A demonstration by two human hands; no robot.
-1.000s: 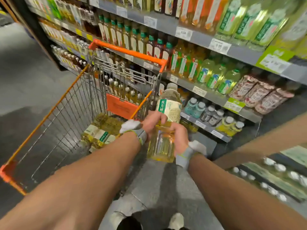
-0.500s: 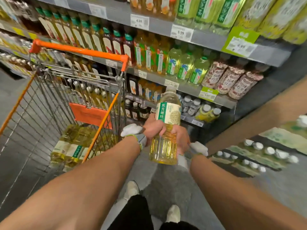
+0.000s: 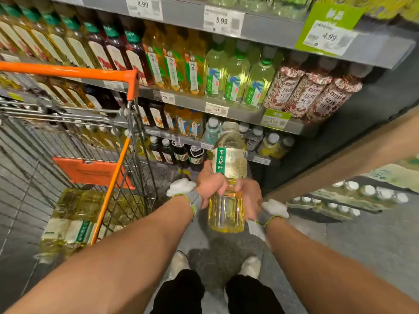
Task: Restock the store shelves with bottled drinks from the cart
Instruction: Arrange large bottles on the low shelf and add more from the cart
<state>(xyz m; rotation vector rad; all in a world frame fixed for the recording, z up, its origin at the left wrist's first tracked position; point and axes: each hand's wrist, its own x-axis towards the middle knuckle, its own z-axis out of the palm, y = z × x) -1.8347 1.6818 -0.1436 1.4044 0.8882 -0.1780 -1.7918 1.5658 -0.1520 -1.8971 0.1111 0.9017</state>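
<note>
A clear bottle of yellow tea [image 3: 227, 207] with a white cap and a green-and-white label is upright in front of me. My left hand [image 3: 210, 183] grips its middle from the left, and my right hand [image 3: 249, 197] grips it from the right. The orange-handled wire cart [image 3: 68, 71] stands to my left. Several more bottles of the same drink [image 3: 74, 218] lie in its basket. The store shelves [image 3: 244, 114] straight ahead are stocked with rows of bottled drinks.
Price tags line the shelf edges [image 3: 223, 20]. To the right, a tan board [image 3: 340, 164] runs diagonally above shrink-wrapped packs of white-capped bottles [image 3: 353, 196] on the floor. My feet [image 3: 179, 266] stand on grey floor between cart and packs.
The view has swung right and closer to the shelves, so the cart now sits further left. Both hands keep the same hold on the bottle.
</note>
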